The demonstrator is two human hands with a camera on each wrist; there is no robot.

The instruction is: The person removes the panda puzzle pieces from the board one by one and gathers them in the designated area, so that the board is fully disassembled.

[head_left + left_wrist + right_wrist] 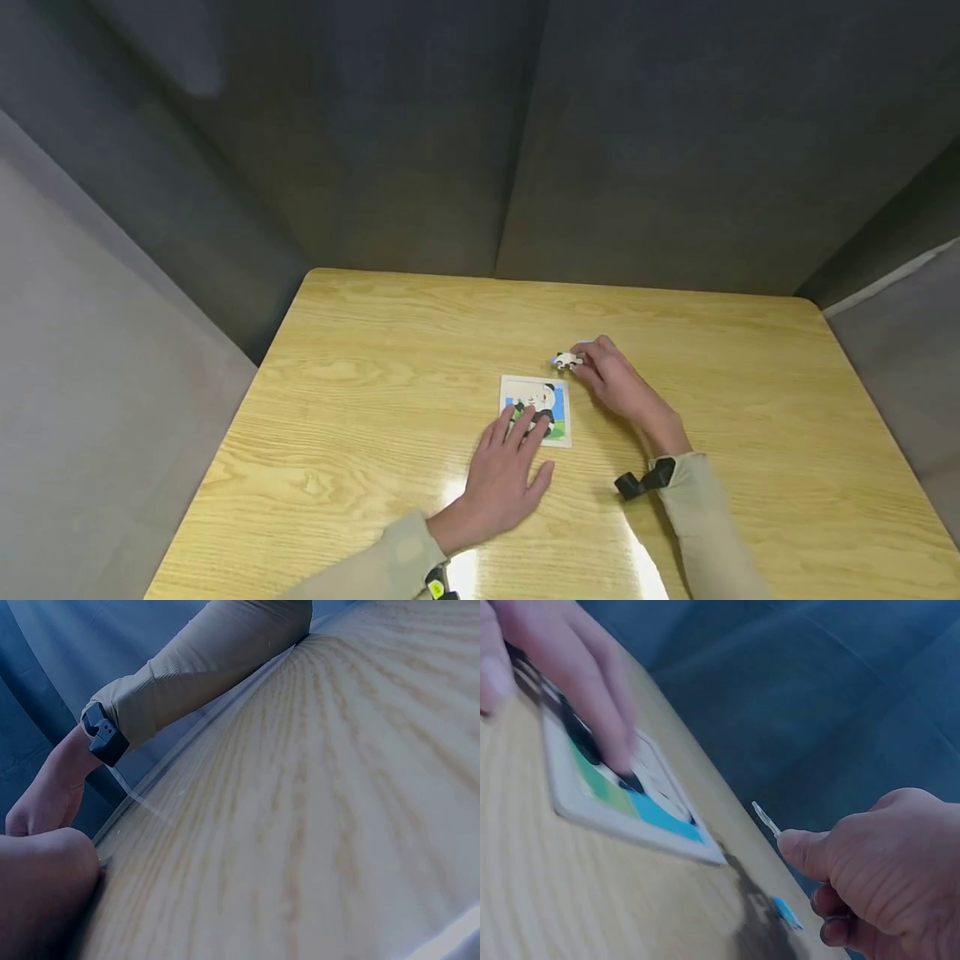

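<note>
Left hand [504, 479] presses flat-fingered on the puzzle board [536, 409]; right hand [617, 379], grip pinching a puzzle piece [567, 360], hovers beyond.

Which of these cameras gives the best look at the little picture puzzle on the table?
The head view: it shows the whole puzzle board square on the table, with the left hand resting fingers on it. The right wrist view shows it closer but blurred, slanted and partly covered by fingers. The left wrist view does not show it.
</note>
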